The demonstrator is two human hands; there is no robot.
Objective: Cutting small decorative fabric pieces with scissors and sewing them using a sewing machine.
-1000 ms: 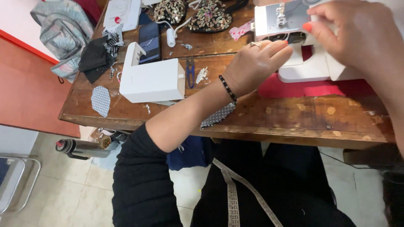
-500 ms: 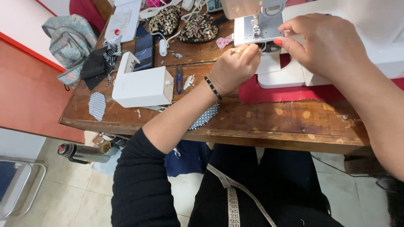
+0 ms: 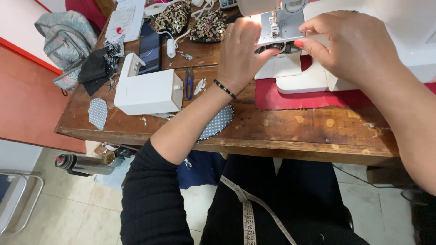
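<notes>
With the fingers of my left hand (image 3: 243,54) and right hand (image 3: 352,45) pinched together at the needle area of the white sewing machine (image 3: 290,50), I must work slowly and keep both hands steady.

Both hands, left hand (image 3: 240,54) and right hand (image 3: 352,45), work at the white sewing machine's (image 3: 290,27) needle.

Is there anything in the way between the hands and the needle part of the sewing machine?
Nothing visible. The left hand and right hand are already at the needle area of the white sewing machine, fingers on either side of it, with no object between.
</notes>
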